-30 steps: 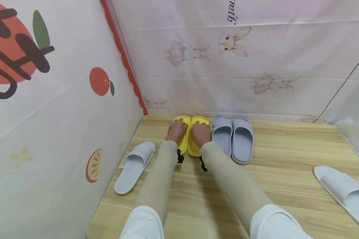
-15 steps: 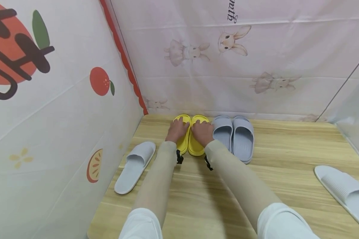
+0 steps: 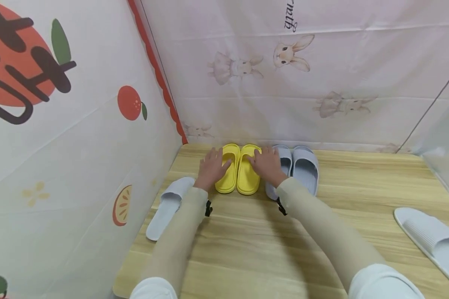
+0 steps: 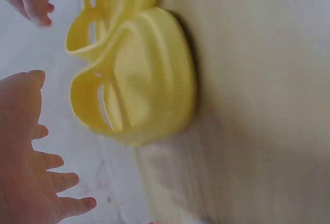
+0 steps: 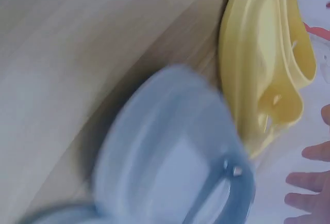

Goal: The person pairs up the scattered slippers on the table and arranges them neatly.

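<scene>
A pair of yellow slippers [image 3: 248, 180] stands side by side against the back wall, toes toward it. My left hand [image 3: 210, 169] hovers left of the pair with its fingers spread; in the left wrist view that hand [image 4: 31, 157] is apart from the yellow slippers [image 4: 154, 74]. Over the gap between the yellow pair and the grey slippers [image 3: 305, 168] is my right hand [image 3: 268, 165], fingers extended. The right wrist view has its fingers [image 5: 309, 181] apart from both the yellow slippers [image 5: 252, 53] and the blurred grey slipper [image 5: 170, 146]. Neither hand holds anything.
One white slipper [image 3: 166, 211] lies at the left, partly behind my left forearm. Another white slipper [image 3: 432, 243] is at the right edge of the wooden floor [image 3: 239, 249]. Printed sheets form the left wall [image 3: 90, 166] and the back wall [image 3: 254, 112].
Both hands have come off the yellow slippers and moved apart, the left one leftward and the right one rightward over the grey pair. The yellow slippers stay in place.
</scene>
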Tool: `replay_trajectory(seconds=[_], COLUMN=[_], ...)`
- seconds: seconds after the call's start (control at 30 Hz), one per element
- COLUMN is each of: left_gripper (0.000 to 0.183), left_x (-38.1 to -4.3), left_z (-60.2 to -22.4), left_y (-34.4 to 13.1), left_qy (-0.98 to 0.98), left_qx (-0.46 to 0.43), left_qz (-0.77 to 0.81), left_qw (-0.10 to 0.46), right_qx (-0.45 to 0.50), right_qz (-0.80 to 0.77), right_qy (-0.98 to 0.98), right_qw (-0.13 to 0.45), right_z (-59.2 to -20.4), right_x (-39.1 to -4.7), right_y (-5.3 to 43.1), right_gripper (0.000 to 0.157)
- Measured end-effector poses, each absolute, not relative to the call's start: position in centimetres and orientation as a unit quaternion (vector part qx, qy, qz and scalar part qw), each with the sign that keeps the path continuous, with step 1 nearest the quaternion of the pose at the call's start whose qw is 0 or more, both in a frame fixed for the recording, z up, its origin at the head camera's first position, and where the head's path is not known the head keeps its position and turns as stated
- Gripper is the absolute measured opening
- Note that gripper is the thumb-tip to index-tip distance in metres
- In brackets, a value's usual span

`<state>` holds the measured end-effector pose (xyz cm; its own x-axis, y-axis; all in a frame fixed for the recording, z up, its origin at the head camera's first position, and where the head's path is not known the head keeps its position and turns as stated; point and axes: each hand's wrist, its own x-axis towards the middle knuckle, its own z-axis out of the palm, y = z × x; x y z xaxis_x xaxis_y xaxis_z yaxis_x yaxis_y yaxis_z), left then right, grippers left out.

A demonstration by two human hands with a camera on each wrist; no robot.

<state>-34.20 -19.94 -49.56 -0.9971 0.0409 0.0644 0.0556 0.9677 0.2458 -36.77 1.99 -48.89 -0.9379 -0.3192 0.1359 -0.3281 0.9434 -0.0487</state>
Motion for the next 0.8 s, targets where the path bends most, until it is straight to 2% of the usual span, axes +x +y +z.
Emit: replay_trajectory(seconds=[0.37, 0.63, 0.8], left_gripper=[0.080, 0.079, 0.081], left_x=[-28.4, -26.7, -25.4], left_z=[-50.5, -50.3, -50.4], left_y=[-24.6, -26.8, -29.0], left_qy=[-0.995, -0.992, -0.994], left_qx=[-0.022, -0.004, 0.010], left_qz=[-0.098, -0.124, -0.108], left_qw=[-0.006, 0.018, 0.026], right_qx=[0.221, 0.205, 0.204], right_qz=[0.062, 0.078, 0.073], right_qy=[-0.969, -0.971, -0.971], right_qw=[0.095, 0.090, 0.105], right_z=[-49.1, -48.7, -48.9], right_x=[-33.0, -31.4, -29.9], right_y=[8.3, 13.1, 15.7], right_gripper=[0.050, 0.055, 0.054])
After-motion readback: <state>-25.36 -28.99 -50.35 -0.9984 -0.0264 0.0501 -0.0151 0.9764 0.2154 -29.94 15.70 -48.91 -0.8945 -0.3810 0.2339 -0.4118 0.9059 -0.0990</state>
